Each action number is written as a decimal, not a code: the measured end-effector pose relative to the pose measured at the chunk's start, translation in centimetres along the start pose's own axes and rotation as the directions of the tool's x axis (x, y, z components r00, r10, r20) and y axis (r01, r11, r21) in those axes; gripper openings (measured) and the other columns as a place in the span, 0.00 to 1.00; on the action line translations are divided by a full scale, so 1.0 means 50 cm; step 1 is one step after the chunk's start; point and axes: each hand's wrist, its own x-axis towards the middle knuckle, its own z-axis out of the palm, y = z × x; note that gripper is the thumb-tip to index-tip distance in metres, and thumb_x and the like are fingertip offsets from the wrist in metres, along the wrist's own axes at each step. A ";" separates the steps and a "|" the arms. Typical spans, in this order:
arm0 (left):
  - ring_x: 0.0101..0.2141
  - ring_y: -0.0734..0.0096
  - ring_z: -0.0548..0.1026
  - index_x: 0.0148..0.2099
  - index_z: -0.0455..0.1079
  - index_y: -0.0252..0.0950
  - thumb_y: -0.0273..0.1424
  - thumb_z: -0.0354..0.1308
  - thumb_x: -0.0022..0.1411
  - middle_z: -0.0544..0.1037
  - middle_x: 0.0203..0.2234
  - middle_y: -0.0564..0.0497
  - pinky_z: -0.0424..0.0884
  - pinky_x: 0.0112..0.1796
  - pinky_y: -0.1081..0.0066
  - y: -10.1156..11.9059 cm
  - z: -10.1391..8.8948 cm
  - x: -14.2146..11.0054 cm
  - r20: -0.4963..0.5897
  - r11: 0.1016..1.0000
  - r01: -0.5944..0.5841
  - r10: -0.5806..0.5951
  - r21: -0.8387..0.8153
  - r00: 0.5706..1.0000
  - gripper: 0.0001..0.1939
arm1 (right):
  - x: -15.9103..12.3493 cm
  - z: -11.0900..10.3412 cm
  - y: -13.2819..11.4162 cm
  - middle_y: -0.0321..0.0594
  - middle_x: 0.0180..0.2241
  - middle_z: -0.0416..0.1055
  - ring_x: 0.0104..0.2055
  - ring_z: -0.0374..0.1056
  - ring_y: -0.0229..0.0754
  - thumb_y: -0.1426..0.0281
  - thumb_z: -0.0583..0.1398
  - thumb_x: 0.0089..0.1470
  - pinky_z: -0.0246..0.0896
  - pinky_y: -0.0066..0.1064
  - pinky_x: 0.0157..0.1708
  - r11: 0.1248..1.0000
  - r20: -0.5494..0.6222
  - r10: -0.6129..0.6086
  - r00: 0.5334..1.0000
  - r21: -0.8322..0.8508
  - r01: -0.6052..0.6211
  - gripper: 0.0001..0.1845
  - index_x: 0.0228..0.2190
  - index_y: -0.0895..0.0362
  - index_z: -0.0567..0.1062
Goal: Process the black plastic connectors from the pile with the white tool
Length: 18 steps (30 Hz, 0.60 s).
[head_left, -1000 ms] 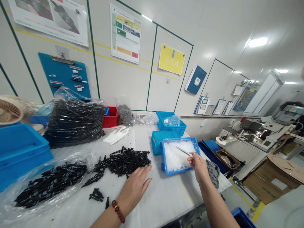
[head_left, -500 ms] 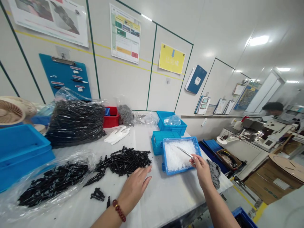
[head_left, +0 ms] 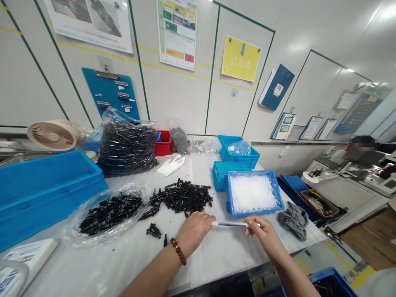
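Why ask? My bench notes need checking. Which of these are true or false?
1. The left hand and right hand both hold a slender metal tool. True.
2. The bracelet is on the right wrist. False: the beaded bracelet is on the left wrist.
3. The blue tray holds white granules. True.
4. The glove lies inside the red bin. False: the white glove lies on the table outside the red bin.
5. Loose black parts lie beside a clear plastic bag. True.
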 end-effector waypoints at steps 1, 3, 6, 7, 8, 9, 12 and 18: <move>0.31 0.67 0.71 0.37 0.69 0.36 0.25 0.51 0.62 0.73 0.27 0.52 0.68 0.35 0.66 0.003 -0.003 -0.001 0.028 1.000 -0.006 0.006 0.008 1.000 0.05 | 0.001 0.001 -0.001 0.38 0.19 0.69 0.22 0.63 0.40 0.51 0.58 0.47 0.58 0.30 0.27 1.000 0.008 -0.008 1.000 -0.014 0.008 0.21 0.26 0.58 0.74; 0.31 0.66 0.70 0.34 0.68 0.35 0.24 0.48 0.63 0.72 0.26 0.51 0.67 0.35 0.65 0.009 -0.008 -0.004 0.054 1.000 -0.017 0.015 0.027 0.998 0.08 | 0.004 0.003 0.001 0.36 0.17 0.67 0.21 0.62 0.39 0.53 0.57 0.49 0.57 0.28 0.25 0.997 0.006 -0.044 0.999 -0.066 0.044 0.19 0.25 0.57 0.73; 0.30 0.64 0.69 0.32 0.66 0.33 0.24 0.45 0.64 0.71 0.26 0.49 0.66 0.34 0.63 0.015 -0.011 -0.007 0.065 0.996 -0.042 0.037 0.075 0.997 0.10 | 0.006 0.012 0.012 0.34 0.13 0.62 0.18 0.59 0.37 0.55 0.54 0.52 0.54 0.27 0.22 0.972 -0.085 -0.152 0.985 -0.194 0.133 0.19 0.20 0.56 0.69; 0.31 0.63 0.69 0.32 0.65 0.33 0.24 0.45 0.64 0.71 0.26 0.49 0.66 0.34 0.62 0.017 -0.011 -0.008 0.065 0.995 -0.049 0.043 0.092 0.997 0.10 | 0.005 0.017 0.016 0.33 0.13 0.60 0.18 0.57 0.37 0.56 0.54 0.52 0.53 0.26 0.22 0.962 -0.124 -0.183 0.975 -0.228 0.152 0.20 0.18 0.56 0.66; 0.31 0.63 0.69 0.32 0.65 0.33 0.24 0.45 0.64 0.71 0.26 0.48 0.66 0.34 0.62 0.019 -0.011 -0.008 0.068 0.993 -0.055 0.048 0.106 0.997 0.10 | 0.003 0.024 0.021 0.32 0.13 0.59 0.18 0.56 0.36 0.56 0.53 0.53 0.52 0.26 0.22 0.954 -0.155 -0.207 0.966 -0.252 0.164 0.20 0.17 0.55 0.64; 0.31 0.62 0.69 0.32 0.65 0.33 0.24 0.45 0.63 0.71 0.26 0.48 0.66 0.34 0.62 0.021 -0.011 -0.008 0.075 0.991 -0.056 0.048 0.117 0.996 0.09 | 0.002 0.032 0.025 0.32 0.13 0.58 0.18 0.55 0.36 0.57 0.53 0.53 0.50 0.26 0.22 0.949 -0.174 -0.222 0.959 -0.264 0.171 0.20 0.17 0.55 0.63; 0.31 0.62 0.69 0.32 0.63 0.32 0.24 0.45 0.63 0.71 0.26 0.47 0.66 0.34 0.62 0.023 -0.011 -0.006 0.100 0.988 -0.046 0.031 0.145 0.994 0.09 | 0.000 0.056 0.033 0.31 0.13 0.56 0.18 0.53 0.36 0.58 0.52 0.54 0.48 0.25 0.20 0.939 -0.178 -0.252 0.951 -0.283 0.196 0.19 0.18 0.55 0.62; 0.30 0.62 0.70 0.32 0.63 0.34 0.27 0.41 0.65 0.72 0.25 0.47 0.66 0.33 0.62 0.007 -0.005 -0.022 -0.009 0.987 -0.122 0.124 0.100 0.992 0.12 | 0.002 0.102 0.016 0.36 0.18 0.63 0.21 0.59 0.37 0.59 0.50 0.54 0.52 0.26 0.23 0.890 -0.161 -0.334 0.928 -0.378 0.255 0.19 0.18 0.55 0.66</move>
